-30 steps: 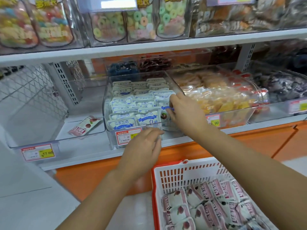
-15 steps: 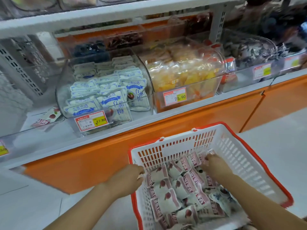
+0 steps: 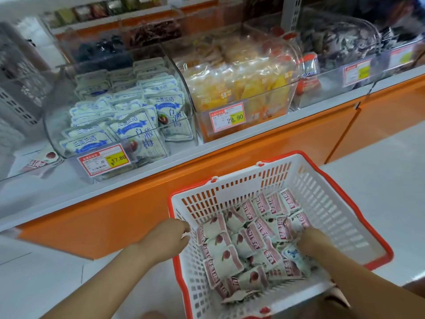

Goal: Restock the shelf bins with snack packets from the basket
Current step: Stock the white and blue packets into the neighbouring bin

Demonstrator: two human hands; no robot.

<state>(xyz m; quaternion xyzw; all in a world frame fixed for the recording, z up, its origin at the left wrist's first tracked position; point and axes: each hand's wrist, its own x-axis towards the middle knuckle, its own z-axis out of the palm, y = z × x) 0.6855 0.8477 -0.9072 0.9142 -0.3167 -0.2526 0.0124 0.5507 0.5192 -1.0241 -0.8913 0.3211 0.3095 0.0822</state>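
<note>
Clear plastic bin (image 3: 34, 180), far left on the shelf: one lone packet (image 3: 39, 161), pink and white, lies flat inside.

Second bin (image 3: 181, 93), just beside it: packed with blue-and-white packets (image 3: 138, 132); the price tag (image 3: 104, 158) on its front reads 17.80.

Left hand (image 3: 165, 238): below the shelf, at the left rim of the basket (image 3: 368, 231), with the fingers curled over that rim and gripping it.

Third bin (image 3: 296, 72): yellow packets (image 3: 241, 88) heaped to the top; tag (image 3: 227, 116) reads 29.90.

The white, red-rimmed basket sits on the pale floor in front of the orange shelf base (image 3: 115, 215). The snack packets (image 3: 241, 238), pink and white, lie loose in a pile on its bottom.

Right hand (image 3: 315, 240): inside the basket, on the right side of the pile, touching the packets. Its fingertips are hidden among them, so whether it holds one cannot be told.

Fourth bin (image 3: 377, 42), far right: dark packets (image 3: 340, 47), blurred.
</note>
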